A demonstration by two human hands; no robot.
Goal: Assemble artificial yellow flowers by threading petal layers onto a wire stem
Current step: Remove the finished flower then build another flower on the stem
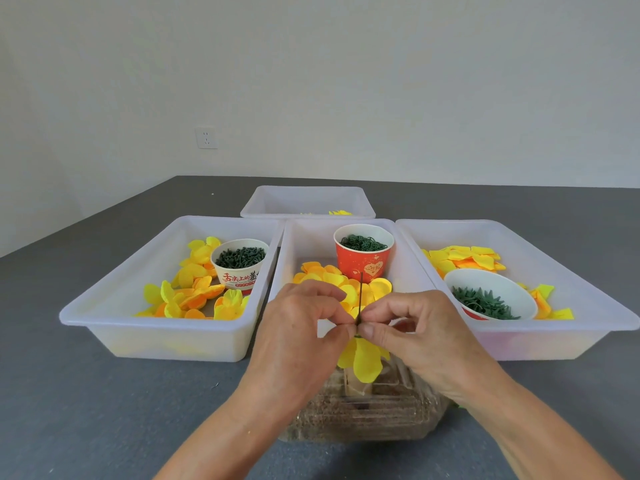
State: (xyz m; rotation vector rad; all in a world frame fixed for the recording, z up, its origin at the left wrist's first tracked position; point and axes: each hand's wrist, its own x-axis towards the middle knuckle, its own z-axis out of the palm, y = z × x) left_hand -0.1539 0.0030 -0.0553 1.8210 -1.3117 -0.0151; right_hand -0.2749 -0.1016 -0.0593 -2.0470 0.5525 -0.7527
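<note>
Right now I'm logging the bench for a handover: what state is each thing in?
Wire stem: upright, pinched by both hands.
Yellow petal layer: on the stem, hanging below the fingers.
Left hand: pinching the stem.
Right hand: pinching the stem.
Red cup: upright, full of green rings.
White cup: upright, full of dark green pieces.
White bowl: tilted, holding green leaf pieces.
</note>
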